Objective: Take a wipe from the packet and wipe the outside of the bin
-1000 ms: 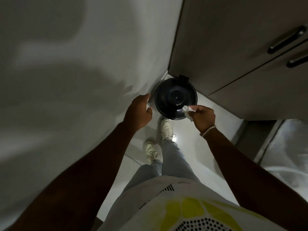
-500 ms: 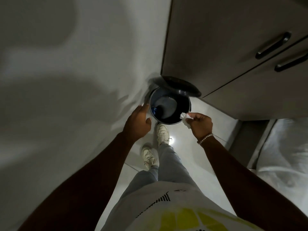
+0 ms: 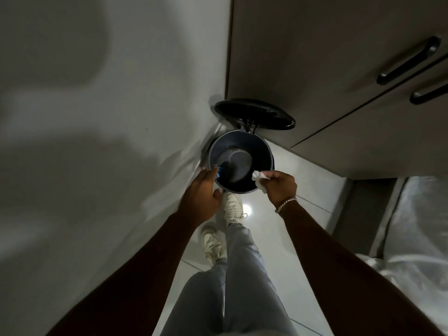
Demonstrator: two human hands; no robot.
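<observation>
A small round dark pedal bin (image 3: 264, 151) stands on the floor in the corner, its black lid (image 3: 254, 113) swung fully up against the cabinet. A blue scrap lies inside at the left. My right hand (image 3: 281, 187) pinches a crumpled white wipe (image 3: 259, 180) right at the bin's front right rim. My left hand (image 3: 202, 197) hovers by the bin's left rim with fingers apart and holds nothing. My right foot (image 3: 232, 207) is planted at the bin's base. The wipe packet is not in view.
A pale wall (image 3: 109, 141) runs along the left. Grey cabinet doors (image 3: 327, 69) with dark bar handles (image 3: 407, 64) fill the upper right. Glossy white floor tiles (image 3: 278, 238) lie below, and a plastic-covered surface (image 3: 417, 238) sits at the right.
The bin's lid went from shut to fully open. Both hands stayed near the rim, the right one holding the wipe throughout.
</observation>
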